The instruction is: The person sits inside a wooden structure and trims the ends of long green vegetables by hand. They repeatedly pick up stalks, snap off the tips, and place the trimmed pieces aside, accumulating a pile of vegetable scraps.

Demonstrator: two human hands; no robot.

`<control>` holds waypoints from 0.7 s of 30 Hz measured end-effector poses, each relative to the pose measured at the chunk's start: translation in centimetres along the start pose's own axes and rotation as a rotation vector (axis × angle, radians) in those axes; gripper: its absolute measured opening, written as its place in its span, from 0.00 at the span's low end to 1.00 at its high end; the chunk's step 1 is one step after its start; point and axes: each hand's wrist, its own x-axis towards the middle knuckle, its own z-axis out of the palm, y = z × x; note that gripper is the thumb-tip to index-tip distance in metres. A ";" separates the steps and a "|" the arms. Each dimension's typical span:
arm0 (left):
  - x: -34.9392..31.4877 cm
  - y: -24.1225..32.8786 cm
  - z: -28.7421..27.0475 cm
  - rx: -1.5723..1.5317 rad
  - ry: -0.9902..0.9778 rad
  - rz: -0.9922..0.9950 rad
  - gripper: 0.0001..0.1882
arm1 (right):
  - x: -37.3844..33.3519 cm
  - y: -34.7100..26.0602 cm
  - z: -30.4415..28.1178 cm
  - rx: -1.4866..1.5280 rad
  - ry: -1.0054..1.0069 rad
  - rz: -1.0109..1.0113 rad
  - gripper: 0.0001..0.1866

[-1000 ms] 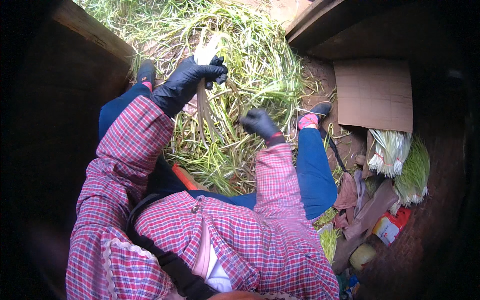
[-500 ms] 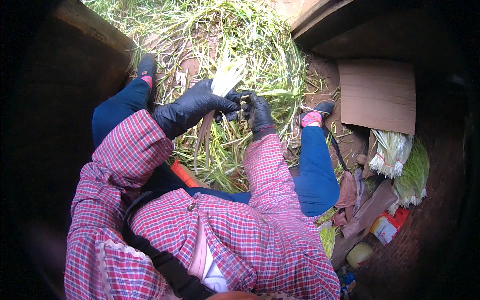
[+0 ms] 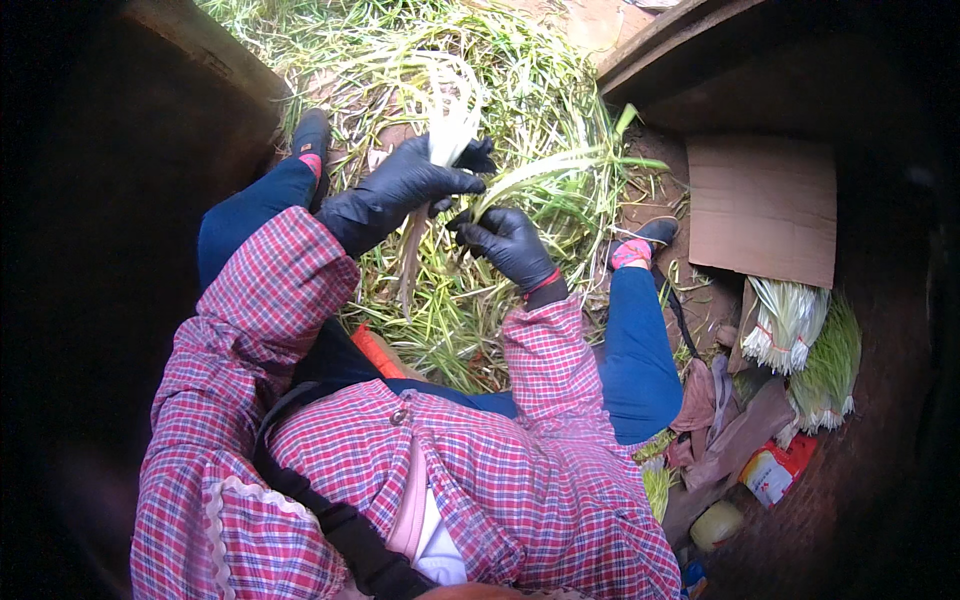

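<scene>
A loose bundle of long, thin, white leafy stalks [image 3: 452,118] stands in the left hand [image 3: 412,178], gloved in black, its pale ends fanning out above the fingers toward the floor's far edge. The left hand is closed around the bundle, thumb pointing across toward the right hand; limp brownish strands [image 3: 410,255] hang below it. The right hand [image 3: 508,245], also black-gloved, is just beside and slightly nearer the body. It pinches the base of a pale yellow-green leafy stalk [image 3: 545,168], which slants away toward the floor's right side.

Both hands are above a thick litter of yellow-green leaf strips [image 3: 455,345] spread over the reddish-brown earthen floor [image 3: 712,303], between the person's legs in dark blue trousers [image 3: 640,345].

Along the floor's right side, well apart from the hands, is a flat brown cardboard sheet [image 3: 762,205]. By its near edge lies a white stalk bundle tied with a red band [image 3: 785,318], next to a green-topped bundle with white ends [image 3: 832,365]. Nearer the floor's near right corner are a red-and-white printed packet [image 3: 778,470], its lettering too small to make out, and a rounded yellowish object [image 3: 716,525].
</scene>
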 end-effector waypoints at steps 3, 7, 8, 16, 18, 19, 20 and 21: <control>0.7 -0.9 -0.2 0.214 0.004 -0.157 0.25 | 0.2 -0.1 0.9 -0.129 -0.069 -0.031 0.11; 1.2 -1.0 -0.7 0.204 0.098 -0.060 0.15 | 0.0 -0.7 1.0 0.176 0.074 -0.128 0.14; 1.1 -0.9 -0.9 0.112 0.100 -0.134 0.13 | 0.0 -0.9 1.0 0.161 0.132 -0.123 0.13; 0.8 0.8 -0.8 0.041 0.227 -0.048 0.13 | 0.6 2.9 0.0 0.437 0.437 -0.216 0.09; 0.9 1.8 -1.5 -0.021 0.227 0.017 0.13 | 0.4 4.9 -1.3 0.133 0.513 -0.082 0.09; 0.8 2.2 -1.9 0.000 0.198 0.021 0.14 | 0.3 5.9 -1.9 0.012 0.514 -0.095 0.10; 0.7 2.6 -2.1 0.034 0.250 -0.024 0.15 | 0.0 6.6 -2.6 -0.108 0.514 -0.086 0.11; 0.6 2.9 -2.4 0.030 0.231 -0.021 0.16 | -0.5 7.0 -3.5 -0.523 0.508 0.047 0.14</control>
